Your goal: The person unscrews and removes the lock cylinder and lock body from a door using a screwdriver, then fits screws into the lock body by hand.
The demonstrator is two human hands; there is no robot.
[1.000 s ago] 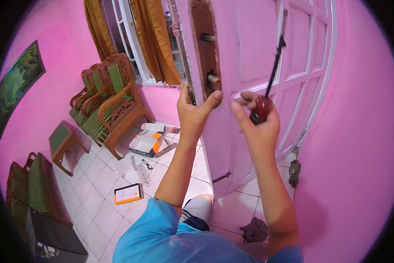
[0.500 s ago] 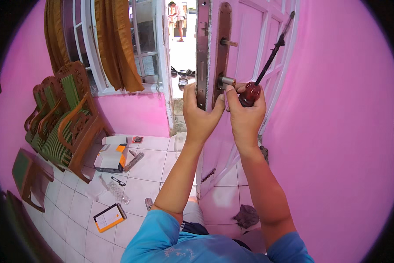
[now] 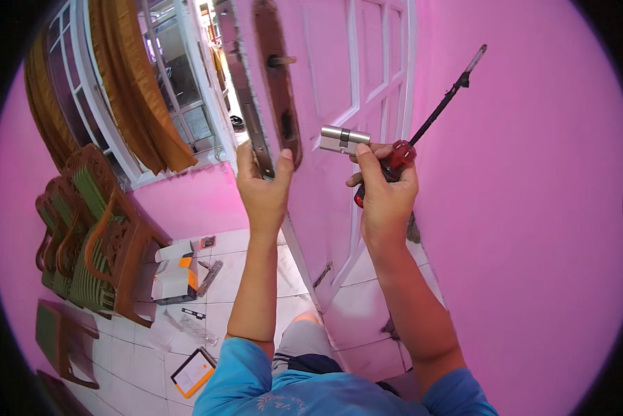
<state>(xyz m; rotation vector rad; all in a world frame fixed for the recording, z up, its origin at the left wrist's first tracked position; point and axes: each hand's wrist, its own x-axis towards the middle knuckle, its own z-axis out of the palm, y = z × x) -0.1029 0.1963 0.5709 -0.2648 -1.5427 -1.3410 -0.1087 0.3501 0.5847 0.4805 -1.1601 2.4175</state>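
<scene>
My right hand (image 3: 386, 201) pinches a silver lock cylinder (image 3: 344, 139) between thumb and fingers, out in front of the pink door (image 3: 325, 76). The same hand also grips a screwdriver (image 3: 435, 105) by its dark red handle, its long black shaft slanting up to the right. My left hand (image 3: 264, 197) is closed around the door's edge, thumb on the lower end of the brown handle plate (image 3: 270, 35). A short lever stub (image 3: 282, 61) juts from that plate. Below the stub, a dark hole shows in the plate, with no cylinder in it.
Left on the tiled floor lie an open box (image 3: 176, 281), a metal handle piece (image 3: 210, 277), clear plastic packaging (image 3: 190, 328) and an orange-and-white booklet (image 3: 194, 373). Carved wooden chairs (image 3: 103, 249) stand under the curtained window. A pink wall (image 3: 519, 208) rises at the right.
The lock cylinder has come out of the door and moved right in my right hand, with the screwdriver. My left hand stays at the door's edge. The view has turned right.
</scene>
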